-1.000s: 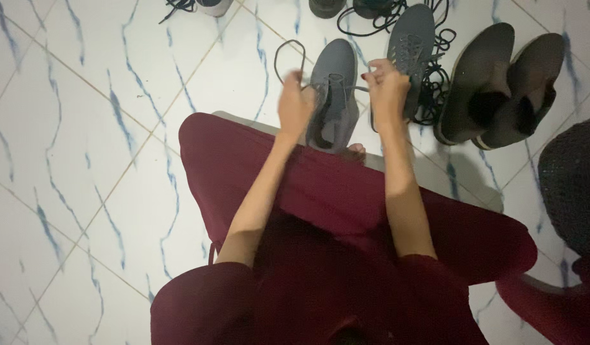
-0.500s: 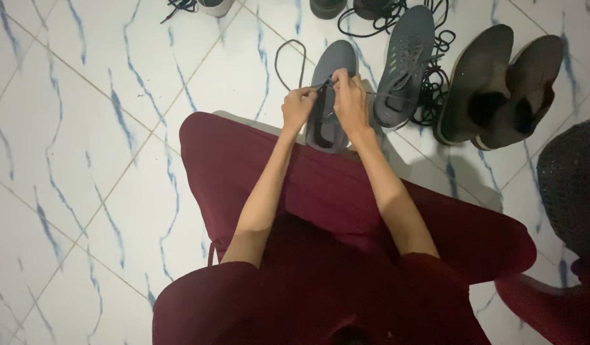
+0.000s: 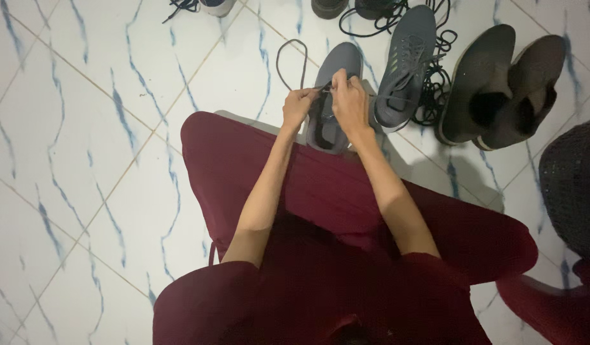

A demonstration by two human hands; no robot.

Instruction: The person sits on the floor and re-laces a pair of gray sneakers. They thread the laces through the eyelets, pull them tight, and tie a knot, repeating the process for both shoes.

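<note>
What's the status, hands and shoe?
Left hand and right hand both pinching the lace. Grey shoe on floor. Nothing in the way.

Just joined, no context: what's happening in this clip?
A person seated on the tiled floor works on a grey sneaker in front of their lap. The left hand and right hand both pinch its dark lace near the eyelets. A matching sneaker and dark shoes lie alongside.
</note>
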